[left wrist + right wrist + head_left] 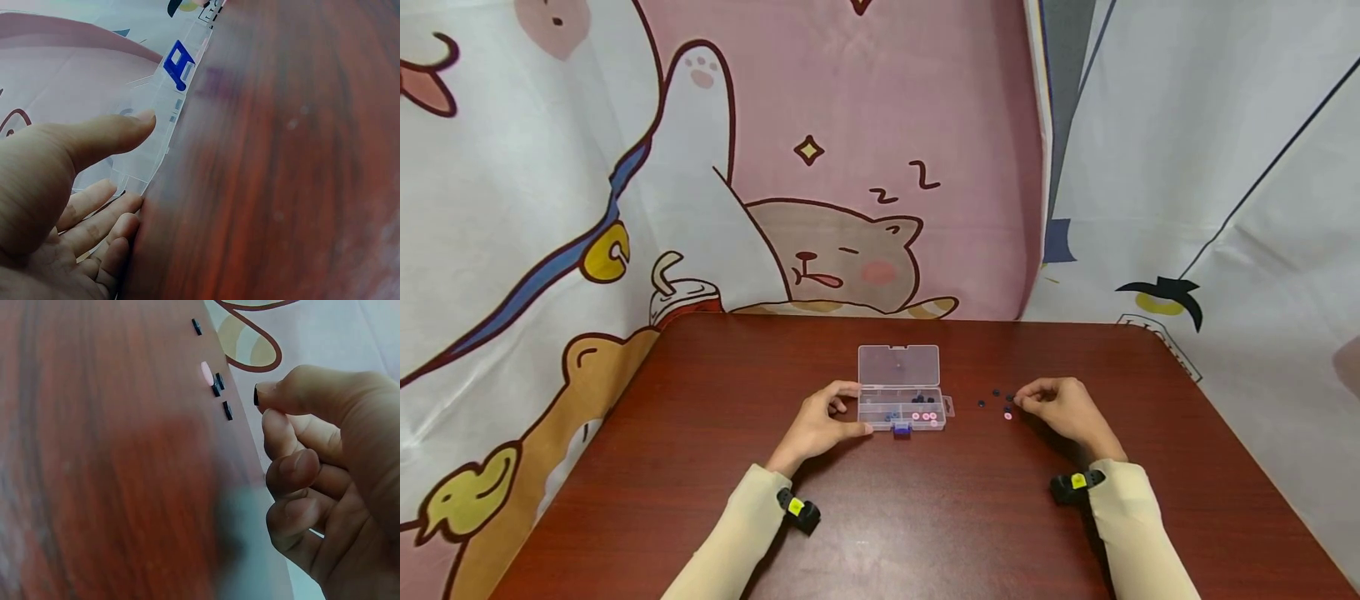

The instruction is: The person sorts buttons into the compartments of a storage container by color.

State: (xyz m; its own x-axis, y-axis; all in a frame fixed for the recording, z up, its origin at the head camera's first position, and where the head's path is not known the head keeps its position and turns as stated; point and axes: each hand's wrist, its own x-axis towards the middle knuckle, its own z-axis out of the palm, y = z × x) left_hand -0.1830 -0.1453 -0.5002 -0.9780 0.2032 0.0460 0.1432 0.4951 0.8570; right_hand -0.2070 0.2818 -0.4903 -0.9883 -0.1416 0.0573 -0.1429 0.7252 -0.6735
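Note:
A clear plastic compartment box (898, 367) stands on the table with its lid raised at the back and a blue latch (180, 65) in front. My left hand (818, 423) holds its left end, thumb at the front corner and fingertips toward the back. Inside the box lie pink discs (926, 416), black discs (919, 399) and a few bluish pieces (891, 416). To the right of the box, my right hand (1066, 408) pinches a small black disc (255, 394) between thumb and index finger, over the loose pieces.
Several loose black discs (981, 404) and one pink disc (1007, 416) lie between the box and my right hand. The brown wooden table (880, 508) ends at a patterned cloth (850, 100) behind it. Each wrist wears a black strapped device (800, 511).

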